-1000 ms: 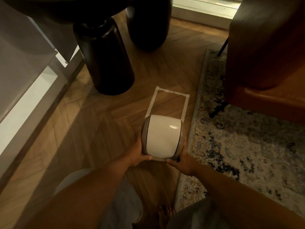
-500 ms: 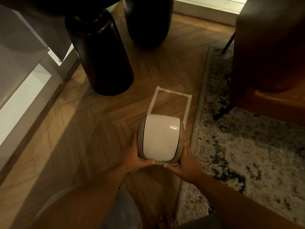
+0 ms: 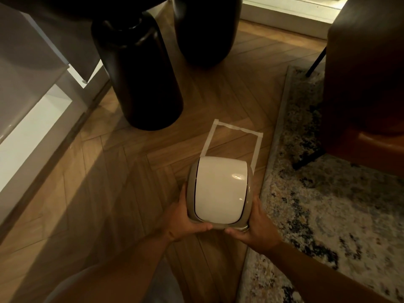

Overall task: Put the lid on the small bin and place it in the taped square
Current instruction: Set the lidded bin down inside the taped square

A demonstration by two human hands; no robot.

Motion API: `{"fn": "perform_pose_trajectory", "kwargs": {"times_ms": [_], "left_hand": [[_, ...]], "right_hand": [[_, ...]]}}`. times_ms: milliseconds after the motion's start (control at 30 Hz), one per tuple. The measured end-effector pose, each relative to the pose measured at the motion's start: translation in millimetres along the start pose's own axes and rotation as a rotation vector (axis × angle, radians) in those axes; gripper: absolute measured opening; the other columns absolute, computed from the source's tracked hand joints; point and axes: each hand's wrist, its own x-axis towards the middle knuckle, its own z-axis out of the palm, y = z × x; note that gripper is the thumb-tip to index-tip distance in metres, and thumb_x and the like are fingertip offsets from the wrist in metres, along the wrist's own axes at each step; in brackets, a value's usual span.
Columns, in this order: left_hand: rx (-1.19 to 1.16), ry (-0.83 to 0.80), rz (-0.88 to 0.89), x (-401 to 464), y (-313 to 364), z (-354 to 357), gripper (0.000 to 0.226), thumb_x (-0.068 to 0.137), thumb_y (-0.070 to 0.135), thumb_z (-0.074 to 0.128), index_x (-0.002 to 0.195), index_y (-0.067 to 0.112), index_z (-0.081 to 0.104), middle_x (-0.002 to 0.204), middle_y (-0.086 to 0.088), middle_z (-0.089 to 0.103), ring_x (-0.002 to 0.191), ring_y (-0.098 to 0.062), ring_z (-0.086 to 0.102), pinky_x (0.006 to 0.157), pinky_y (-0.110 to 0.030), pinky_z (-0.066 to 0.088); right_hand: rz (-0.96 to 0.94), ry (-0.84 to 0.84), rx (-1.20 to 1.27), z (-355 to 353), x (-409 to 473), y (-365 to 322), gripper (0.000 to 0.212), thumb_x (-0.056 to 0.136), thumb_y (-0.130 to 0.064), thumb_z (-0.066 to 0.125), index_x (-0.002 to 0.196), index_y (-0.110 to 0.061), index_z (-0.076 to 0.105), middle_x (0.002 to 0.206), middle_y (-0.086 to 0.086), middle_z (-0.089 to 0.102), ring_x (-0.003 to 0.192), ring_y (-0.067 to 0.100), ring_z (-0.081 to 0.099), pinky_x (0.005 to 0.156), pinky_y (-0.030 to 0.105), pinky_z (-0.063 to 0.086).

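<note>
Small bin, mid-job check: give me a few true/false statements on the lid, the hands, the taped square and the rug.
1. The lid is on the small bin. True.
2. Only the left hand holds the bin. False: the right hand grips it too.
3. The taped square lies on the rug. False: it is on the wood floor beside the rug.
4. A black vase stands left of the square. True.
</note>
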Motion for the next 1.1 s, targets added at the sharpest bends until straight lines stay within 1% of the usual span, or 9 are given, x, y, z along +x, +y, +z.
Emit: {"fn": "perform_pose_trajectory", "kwargs": {"times_ms": [233,300,400,600,700,767,833,1000,1100], "left_hand": [[0.012,-0.002,-0.004,1.8,4.9,-2.7,0.148,0.042,0.074,0.093,0.160,0.046,0.008,0.143,0.033,0.047,0.131,-0.001,0.054,0.106,-0.039,0.053],[0.025,0.014,-0.007,3.5,4.9,-3.2,0.149,0.041,0.077,0.091,0.160,0.046,0.008,0.136,0.042,0.045,0.128,0.001,0.055,0.105,-0.035,0.053],[0.033,0.019,-0.008,4.7,6.4,-1.5,0.148,0.040,0.078,0.090,0.159,0.048,0.007,0.129,0.053,0.042,0.119,0.016,0.051,0.101,-0.025,0.051],[0.008,0.006,-0.036,2.3,10.9,-1.0,0.149,0.041,0.074,0.093,0.160,0.045,0.007,0.139,0.037,0.043,0.132,-0.003,0.052,0.107,-0.037,0.051],[0.018,0.020,-0.045,5.5,15.5,-2.3,0.147,0.041,0.075,0.092,0.160,0.041,0.013,0.141,0.023,0.052,0.130,-0.004,0.055,0.105,-0.039,0.053],[0.025,0.043,-0.043,9.3,18.5,-4.2,0.145,0.039,0.077,0.091,0.158,0.041,0.019,0.137,0.030,0.052,0.127,-0.002,0.057,0.103,-0.035,0.054],[0.032,0.070,-0.035,12.3,18.9,-5.0,0.143,0.037,0.079,0.091,0.157,0.041,0.023,0.131,0.038,0.050,0.124,0.000,0.058,0.101,-0.030,0.054],[0.045,0.099,-0.065,16.1,16.0,-8.1,0.143,0.035,0.080,0.090,0.156,0.040,0.026,0.136,0.024,0.058,0.124,-0.005,0.060,0.100,-0.034,0.056],[0.042,0.116,-0.054,19.3,16.0,-9.8,0.144,0.035,0.079,0.091,0.157,0.040,0.025,0.136,0.027,0.058,0.124,-0.003,0.060,0.100,-0.035,0.057]], "right_hand": [[-0.009,-0.011,0.040,-4.1,5.3,-1.1,0.133,0.064,-0.079,0.080,0.163,-0.018,0.017,0.158,-0.001,0.033,0.141,0.022,0.046,0.096,0.048,0.058],[-0.014,-0.023,0.042,-6.1,8.5,1.1,0.132,0.064,-0.077,0.082,0.163,-0.022,0.016,0.158,-0.004,0.033,0.139,0.020,0.048,0.097,0.046,0.058],[-0.005,-0.020,0.036,-8.1,10.9,6.9,0.134,0.063,-0.078,0.083,0.164,-0.026,0.013,0.159,-0.006,0.033,0.136,0.017,0.052,0.094,0.046,0.060],[0.055,-0.060,0.025,-3.3,12.9,14.6,0.141,0.059,-0.081,0.082,0.164,-0.035,0.000,0.159,-0.007,0.041,0.137,0.016,0.053,0.097,0.045,0.058],[0.051,-0.039,0.078,-6.0,16.5,15.4,0.139,0.061,-0.076,0.086,0.164,-0.036,0.001,0.150,-0.021,0.049,0.129,-0.002,0.056,0.096,0.020,0.055],[0.034,-0.026,0.099,-9.7,19.5,13.3,0.136,0.063,-0.074,0.087,0.164,-0.037,0.004,0.144,-0.032,0.049,0.123,-0.017,0.052,0.090,0.000,0.044],[0.023,-0.016,0.110,-13.4,22.9,9.2,0.133,0.064,-0.074,0.086,0.164,-0.039,0.006,0.142,-0.034,0.048,0.120,-0.023,0.049,0.085,-0.005,0.040],[-0.033,-0.010,0.102,-21.1,28.3,-3.0,0.132,0.066,-0.074,0.084,0.163,-0.040,0.003,0.150,-0.023,0.047,0.124,-0.019,0.049,0.089,-0.001,0.041],[-0.050,-0.010,0.101,-23.9,31.4,-7.3,0.134,0.067,-0.073,0.084,0.164,-0.037,-0.001,0.153,-0.017,0.047,0.129,-0.005,0.053,0.094,0.017,0.053]]}}
